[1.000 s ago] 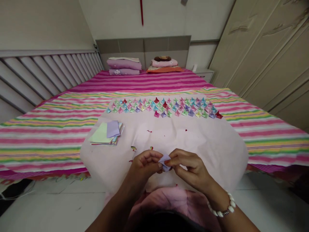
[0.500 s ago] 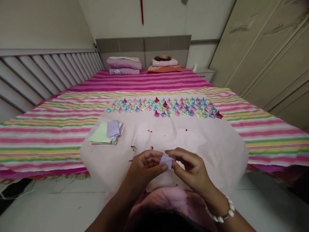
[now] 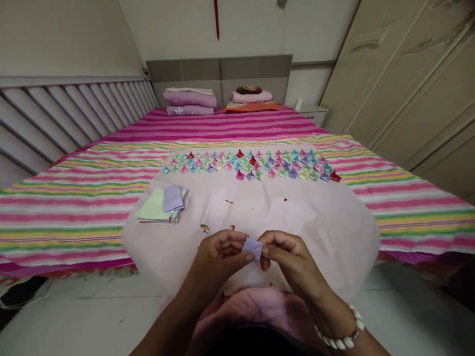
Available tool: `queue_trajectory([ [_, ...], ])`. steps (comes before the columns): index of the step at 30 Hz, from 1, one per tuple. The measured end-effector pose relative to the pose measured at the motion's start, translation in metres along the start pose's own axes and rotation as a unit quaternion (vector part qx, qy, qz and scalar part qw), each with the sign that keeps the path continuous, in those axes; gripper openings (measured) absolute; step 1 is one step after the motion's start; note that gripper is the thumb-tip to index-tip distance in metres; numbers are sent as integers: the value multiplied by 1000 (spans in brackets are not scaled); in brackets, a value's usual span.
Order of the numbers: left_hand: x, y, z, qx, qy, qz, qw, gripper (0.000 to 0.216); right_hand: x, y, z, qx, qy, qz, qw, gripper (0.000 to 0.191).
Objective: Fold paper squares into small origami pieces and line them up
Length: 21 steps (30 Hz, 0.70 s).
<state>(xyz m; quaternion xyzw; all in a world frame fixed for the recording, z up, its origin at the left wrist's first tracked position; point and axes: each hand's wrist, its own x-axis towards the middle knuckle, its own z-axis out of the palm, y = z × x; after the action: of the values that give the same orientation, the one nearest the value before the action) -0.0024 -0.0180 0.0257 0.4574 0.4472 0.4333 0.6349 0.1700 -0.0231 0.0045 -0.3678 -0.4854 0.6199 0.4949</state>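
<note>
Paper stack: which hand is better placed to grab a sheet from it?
Probably the left hand: the paper stack lies on that side, and the right hand is farther away. Both hold the small purple paper, though.

Left grip [image 3: 221, 253] and right grip [image 3: 291, 254] pinch a lilac paper piece [image 3: 253, 247], apparently folded.

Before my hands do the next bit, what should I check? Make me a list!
1. Left hand gripping the small purple paper: ok.
2. Right hand gripping it too: ok, at its right side.
3. Folds underneath neat: cannot tell, hidden from view.
4. Paper stack apart from your hands: ok, off to the left.
5. Folded pieces clear of your fingers: ok, farther back.
6. Pale surface free of scraps: not ok.
</note>
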Motion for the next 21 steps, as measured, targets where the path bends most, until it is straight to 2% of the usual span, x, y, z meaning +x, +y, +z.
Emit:
queue_trajectory([
  [8, -1, 2, 1, 23, 23, 14, 999, 28, -1, -1, 3, 18, -8, 0, 1000, 16],
  [14, -2, 6, 5, 33, 27, 14, 999, 28, 2, -3, 8, 1, 28, 29, 999, 21],
  [21, -2, 7, 3, 67, 22, 26, 997, 27, 2, -4, 10, -21, 26, 7, 999, 20],
])
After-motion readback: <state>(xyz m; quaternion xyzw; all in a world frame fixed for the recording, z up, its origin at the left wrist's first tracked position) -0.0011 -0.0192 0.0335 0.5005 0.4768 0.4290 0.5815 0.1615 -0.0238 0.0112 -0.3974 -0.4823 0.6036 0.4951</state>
